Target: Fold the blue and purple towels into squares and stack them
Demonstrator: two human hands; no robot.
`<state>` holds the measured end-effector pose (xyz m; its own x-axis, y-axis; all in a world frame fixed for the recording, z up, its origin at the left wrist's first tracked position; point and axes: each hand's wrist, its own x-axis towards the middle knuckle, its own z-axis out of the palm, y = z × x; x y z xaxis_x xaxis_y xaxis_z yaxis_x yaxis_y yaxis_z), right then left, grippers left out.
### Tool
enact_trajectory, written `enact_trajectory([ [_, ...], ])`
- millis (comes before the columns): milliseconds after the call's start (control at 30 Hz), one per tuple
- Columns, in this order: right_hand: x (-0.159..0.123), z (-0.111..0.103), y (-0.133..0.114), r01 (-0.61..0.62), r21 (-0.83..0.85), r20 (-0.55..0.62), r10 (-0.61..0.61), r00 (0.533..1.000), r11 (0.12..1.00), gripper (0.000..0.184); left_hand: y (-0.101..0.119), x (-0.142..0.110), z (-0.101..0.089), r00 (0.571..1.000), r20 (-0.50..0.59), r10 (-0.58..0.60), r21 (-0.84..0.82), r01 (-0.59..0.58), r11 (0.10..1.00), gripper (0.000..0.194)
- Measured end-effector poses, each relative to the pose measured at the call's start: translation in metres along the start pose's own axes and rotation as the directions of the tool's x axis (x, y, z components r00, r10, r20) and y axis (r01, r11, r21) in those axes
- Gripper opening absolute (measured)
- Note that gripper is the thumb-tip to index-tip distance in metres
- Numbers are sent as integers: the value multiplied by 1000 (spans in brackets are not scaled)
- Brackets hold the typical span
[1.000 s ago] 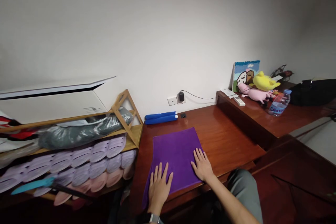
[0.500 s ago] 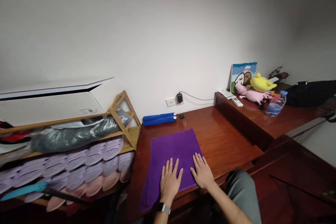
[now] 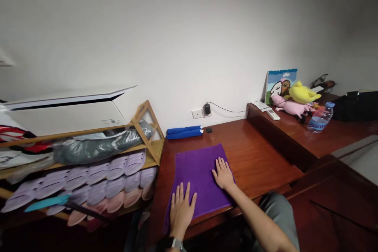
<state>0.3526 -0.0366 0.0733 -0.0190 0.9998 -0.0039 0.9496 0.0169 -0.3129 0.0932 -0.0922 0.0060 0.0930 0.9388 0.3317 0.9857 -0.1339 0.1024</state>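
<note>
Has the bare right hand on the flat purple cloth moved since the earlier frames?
Yes. Judged against the black plug-in charger, the right hand has moved closer to the white wall and slightly left.

2 hands (image 3: 182, 210), 2 blue rolls (image 3: 184, 132), 1 bottle (image 3: 320, 119), 1 remote (image 3: 273, 115), 1 plug (image 3: 207, 108)

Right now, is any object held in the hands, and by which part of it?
Nothing is held: the left hand and right hand lie flat on the purple cloth.
</note>
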Motion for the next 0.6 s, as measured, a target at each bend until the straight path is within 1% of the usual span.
enact_trajectory([
  [67, 8, 4, 4, 3, 0, 27, -3, 1000, 1000, 75, 0, 2, -1, 1000, -9, 3, 13, -3, 1000, 66],
  [133, 10, 10, 8, 9, 2, 30, -9, 1000, 1000, 75, 8, 12, -5, 999, -29, 16, 5, -16, 1000, 65],
  [200, 10, 13, 11, 10, 2, 27, -10, 1000, 1000, 75, 26, 31, -9, 997, -48, 64, -30, -66, 997, 61],
  [267, 9, 14, 11, 12, 3, 26, -12, 1000, 1000, 75, 51, 55, -12, 990, -42, 133, -74, -136, 988, 59],
  [333, 8, 12, 11, 16, 6, 29, -17, 999, 1000, 75, 75, 77, -10, 983, -2, 182, -114, -181, 977, 57],
  [400, 8, 10, 11, 17, 9, 34, -18, 999, 1000, 75, 91, 92, -3, 979, 49, 198, -144, -190, 971, 57],
  [433, 9, 10, 11, 17, 8, 34, -17, 999, 1000, 74, 92, 96, 1, 978, 69, 196, -153, -184, 971, 56],
  [467, 9, 9, 11, 15, 6, 32, -16, 999, 1000, 74, 89, 98, 6, 979, 83, 188, -158, -173, 972, 56],
  [500, 9, 9, 11, 14, 4, 30, -14, 999, 1000, 74, 82, 98, 10, 982, 89, 169, -155, -154, 976, 57],
  [533, 9, 10, 11, 12, 0, 28, -12, 1000, 1000, 74, 70, 97, 14, 987, 88, 136, -144, -123, 982, 58],
  [600, 9, 11, 12, 7, -6, 27, -7, 1000, 1000, 75, 38, 94, 18, 997, 72, 36, -105, -28, 994, 62],
])
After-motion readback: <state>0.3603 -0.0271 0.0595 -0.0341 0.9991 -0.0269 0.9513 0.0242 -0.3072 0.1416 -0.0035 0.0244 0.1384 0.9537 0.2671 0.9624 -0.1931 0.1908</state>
